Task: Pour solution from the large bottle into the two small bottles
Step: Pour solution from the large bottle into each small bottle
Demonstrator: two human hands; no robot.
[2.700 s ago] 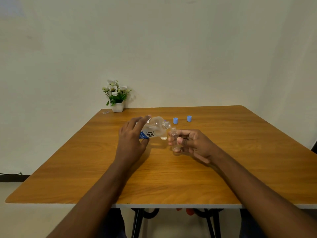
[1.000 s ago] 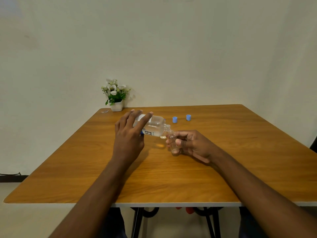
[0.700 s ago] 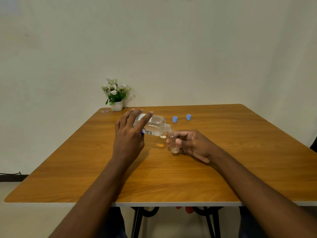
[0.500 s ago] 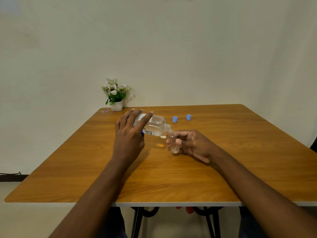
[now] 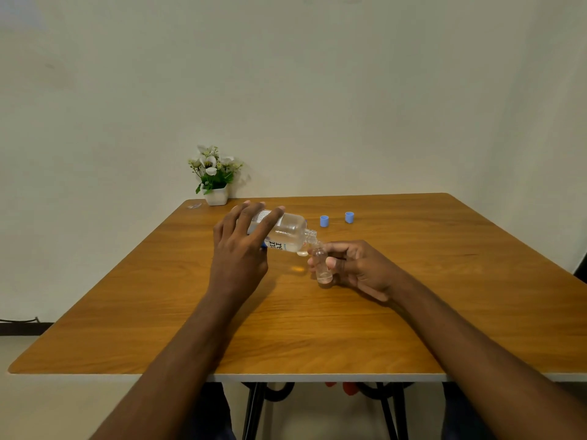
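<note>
The left hand is grasping the large clear bottle, holding it tilted nearly horizontal above the wooden table, its open neck directly over the mouth of a small clear bottle. The right hand is gripping that small bottle near-upright at the tabletop. A blue cap and a second blue cap are lying just beyond.

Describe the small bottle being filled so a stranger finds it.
On the brown wooden table, look near the middle. The right hand holds a small clear bottle under the mouth of the tilted large labelled bottle; the other small bottle stands unheld.
</note>
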